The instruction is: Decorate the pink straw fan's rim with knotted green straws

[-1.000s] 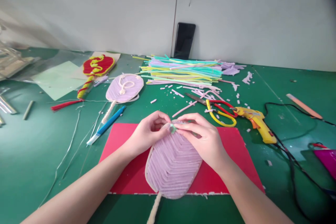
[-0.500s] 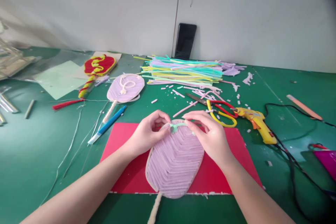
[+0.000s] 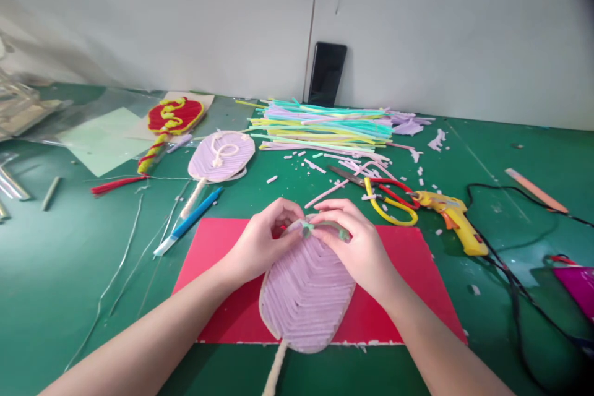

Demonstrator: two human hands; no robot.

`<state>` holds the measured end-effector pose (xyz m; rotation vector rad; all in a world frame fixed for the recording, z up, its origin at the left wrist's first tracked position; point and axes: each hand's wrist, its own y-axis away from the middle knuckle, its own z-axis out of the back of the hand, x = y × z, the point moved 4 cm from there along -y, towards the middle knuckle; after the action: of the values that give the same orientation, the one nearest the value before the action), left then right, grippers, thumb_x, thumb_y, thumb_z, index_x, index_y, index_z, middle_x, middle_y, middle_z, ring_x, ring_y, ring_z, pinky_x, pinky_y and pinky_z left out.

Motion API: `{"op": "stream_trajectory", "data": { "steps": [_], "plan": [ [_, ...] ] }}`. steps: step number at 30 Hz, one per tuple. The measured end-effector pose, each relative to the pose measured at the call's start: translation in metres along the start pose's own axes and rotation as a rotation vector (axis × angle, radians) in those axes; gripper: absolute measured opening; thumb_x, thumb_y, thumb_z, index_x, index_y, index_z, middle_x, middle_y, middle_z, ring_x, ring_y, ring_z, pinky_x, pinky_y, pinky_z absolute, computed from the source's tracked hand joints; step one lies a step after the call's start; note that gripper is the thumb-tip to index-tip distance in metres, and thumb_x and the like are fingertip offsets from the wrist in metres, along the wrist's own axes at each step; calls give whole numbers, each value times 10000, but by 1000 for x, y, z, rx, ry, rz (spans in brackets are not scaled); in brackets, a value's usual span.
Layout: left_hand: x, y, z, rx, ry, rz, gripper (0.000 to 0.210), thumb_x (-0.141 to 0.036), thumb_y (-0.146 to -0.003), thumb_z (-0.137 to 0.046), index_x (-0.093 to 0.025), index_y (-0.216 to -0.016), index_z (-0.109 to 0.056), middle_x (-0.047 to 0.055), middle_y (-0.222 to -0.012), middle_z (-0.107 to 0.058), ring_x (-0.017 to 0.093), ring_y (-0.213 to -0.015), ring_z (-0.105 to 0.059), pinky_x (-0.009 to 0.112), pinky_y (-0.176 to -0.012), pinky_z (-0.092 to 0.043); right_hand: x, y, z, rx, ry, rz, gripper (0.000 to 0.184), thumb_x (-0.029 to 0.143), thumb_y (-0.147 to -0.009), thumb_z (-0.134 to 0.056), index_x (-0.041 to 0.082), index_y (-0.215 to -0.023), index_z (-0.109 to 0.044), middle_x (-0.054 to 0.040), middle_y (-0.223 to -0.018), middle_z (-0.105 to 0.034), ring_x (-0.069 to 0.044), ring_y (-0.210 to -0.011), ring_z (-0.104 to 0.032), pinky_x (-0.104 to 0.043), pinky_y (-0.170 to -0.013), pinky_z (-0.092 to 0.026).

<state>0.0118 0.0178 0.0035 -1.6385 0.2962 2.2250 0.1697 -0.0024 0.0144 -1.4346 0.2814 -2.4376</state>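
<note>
A lilac hand fan [image 3: 306, 297], its face covered in slanting rows of pipe cleaner, lies over a red board [image 3: 394, 315] with its cream wrapped handle [image 3: 275, 368] pointing toward me. My left hand [image 3: 269, 238] is closed on the fan's top left edge, thumb on the face. Close by it, my right hand [image 3: 357, 244] pinches a short mint-green pipe cleaner [image 3: 308, 228] at the top of the fan. Part of that green piece is hidden under my right fingers, and its far end shows beyond them.
Behind lie a pile of coloured pipe cleaners [image 3: 325, 127], scissors [image 3: 390, 198] and lilac scraps. A yellow glue gun [image 3: 452, 216] with a black cord is at right. To the left are a blue pen-like tool [image 3: 195, 218], another lilac fan [image 3: 223, 158] and a red fan [image 3: 183, 114].
My right hand has slid left along the green pipe cleaner, closer to my left hand. The left hand stays nearly in place, and the fan has barely shifted.
</note>
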Motion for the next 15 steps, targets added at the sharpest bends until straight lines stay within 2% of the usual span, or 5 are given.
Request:
{"op": "stream_trajectory", "data": {
  "steps": [8, 13, 15],
  "plan": [
    [1, -1, -1, 36, -2, 25, 136, -237, -845, -516, -179, -967, -509, 23, -887, -644, 128, -818, -604, 212, -682, -434, -4, -1, -4, 24, 15, 11, 108, 142, -789, -629, 237, -839, -632, -37, -1032, -605, -193, -1018, -580, -391, -893, -474],
    [6, -1, 2, 12, -31, 58, 157, -262, -901, -418, -180, -996, -512, 4, -792, -636, 112, -693, -567, 207, -606, -405, -7, -1, -6, 46, -46, -4, 118, 124, -772, -646, 224, -828, -621, -29, -1001, -610, -176, -1006, -581, -354, -894, -461],
    [5, -1, 2, 13, -61, 52, 161, -274, -902, -422, -180, -987, -521, 5, -805, -640, 117, -715, -575, 211, -633, -415, -8, -1, -6, 50, -68, -3, 121, 118, -773, -644, 220, -833, -622, -26, -992, -612, -169, -998, -582, -344, -889, -461]
  ]
}}
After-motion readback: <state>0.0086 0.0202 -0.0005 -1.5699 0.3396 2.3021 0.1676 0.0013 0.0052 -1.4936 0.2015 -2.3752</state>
